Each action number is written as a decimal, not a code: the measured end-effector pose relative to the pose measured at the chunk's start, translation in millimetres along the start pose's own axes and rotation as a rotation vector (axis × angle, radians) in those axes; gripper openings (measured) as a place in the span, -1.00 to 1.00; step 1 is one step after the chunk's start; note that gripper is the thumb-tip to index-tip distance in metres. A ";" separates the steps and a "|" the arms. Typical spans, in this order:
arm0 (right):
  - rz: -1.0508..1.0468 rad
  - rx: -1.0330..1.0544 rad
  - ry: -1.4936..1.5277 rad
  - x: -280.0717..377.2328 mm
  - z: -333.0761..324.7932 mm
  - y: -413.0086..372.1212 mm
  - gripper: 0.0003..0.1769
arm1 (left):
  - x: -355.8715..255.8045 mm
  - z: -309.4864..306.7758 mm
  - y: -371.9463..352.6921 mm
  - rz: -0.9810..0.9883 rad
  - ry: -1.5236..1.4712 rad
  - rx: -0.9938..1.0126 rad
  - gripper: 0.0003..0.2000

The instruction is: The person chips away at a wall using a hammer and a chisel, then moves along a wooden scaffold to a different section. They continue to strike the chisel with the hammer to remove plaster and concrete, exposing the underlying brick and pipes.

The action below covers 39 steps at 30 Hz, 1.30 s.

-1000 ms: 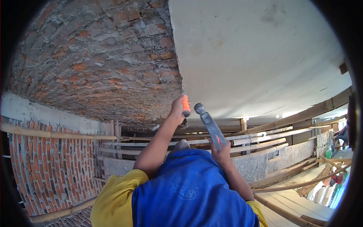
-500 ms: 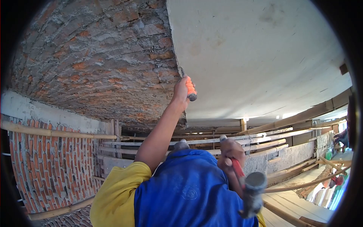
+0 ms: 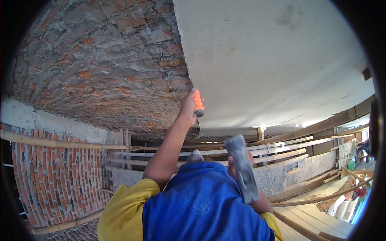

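My left hand (image 3: 187,107) is closed around the orange ribbed grip of a chisel (image 3: 198,103), whose dark butt end points down toward me. It is held at the broken edge where smooth plaster (image 3: 261,60) meets exposed brickwork (image 3: 100,60). The chisel's blade is hardly visible behind my fingers. In my right hand (image 3: 248,158) is a hammer (image 3: 243,170), raised in front of my body, apart from the chisel. Its grey head, slightly blurred, covers most of that hand and the handle.
Bamboo poles (image 3: 60,140) run across at waist height, with more poles (image 3: 281,154) on the right. A brick wall (image 3: 52,176) stands at left. Grey boards (image 3: 271,178) and a plank floor (image 3: 317,221) lie below. Part of a person (image 3: 364,148) shows at far right.
My left hand and the chisel have moved down along the plaster edge. The hammer has swung up and to the left, its head now in front of my right hand.
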State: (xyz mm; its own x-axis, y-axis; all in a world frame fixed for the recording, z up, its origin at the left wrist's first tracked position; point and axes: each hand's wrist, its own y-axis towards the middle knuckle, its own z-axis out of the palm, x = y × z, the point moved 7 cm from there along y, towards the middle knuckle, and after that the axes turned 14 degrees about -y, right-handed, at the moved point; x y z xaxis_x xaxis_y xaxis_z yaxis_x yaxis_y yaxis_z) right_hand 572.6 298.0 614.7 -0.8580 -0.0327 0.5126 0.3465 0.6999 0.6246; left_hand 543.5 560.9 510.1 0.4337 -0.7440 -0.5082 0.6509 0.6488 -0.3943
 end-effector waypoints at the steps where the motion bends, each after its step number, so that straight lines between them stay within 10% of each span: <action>1: -0.049 -0.004 0.083 4.1 -4.3 2.3 -0.79 | -1.9 13.1 -4.4 0.026 0.044 0.022 -0.78; 10: -0.273 -0.145 0.112 -6.4 11.3 10.6 -0.70 | -10.4 27.5 -2.8 0.007 0.069 -0.007 -0.77; 13: 0.230 0.364 -0.210 -72.1 76.0 -20.9 -0.75 | -8.8 11.1 6.1 -0.053 0.117 0.013 -0.78; 16: 0.320 0.382 -0.070 -34.3 52.4 -12.4 -0.79 | -2.2 -4.6 16.6 -0.005 0.150 -0.033 -0.78; 24: -0.334 -0.311 0.388 26.2 -12.7 13.6 -0.63 | -14.2 26.8 0.1 -0.022 0.089 0.017 -0.77; 28: 0.202 0.350 -0.229 -61.4 74.5 -14.0 -0.72 | -8.9 15.0 6.4 -0.081 0.079 0.000 -0.78; 31: 0.324 0.335 -0.141 -39.2 63.9 -11.7 -0.78 | -11.9 -31.4 33.5 0.085 0.147 -0.152 -0.77; 39: -0.191 -0.087 0.206 35.1 -16.1 29.9 -0.67 | -26.3 15.0 3.8 0.063 0.089 -0.032 -0.80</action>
State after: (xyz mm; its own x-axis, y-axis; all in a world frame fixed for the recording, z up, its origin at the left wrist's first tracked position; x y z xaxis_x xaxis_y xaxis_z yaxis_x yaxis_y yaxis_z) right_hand 559.0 306.3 660.9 -0.8188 -0.3087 0.4840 0.2246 0.6036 0.7650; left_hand 543.9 580.6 533.5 0.4149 -0.6856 -0.5982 0.6036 0.6993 -0.3829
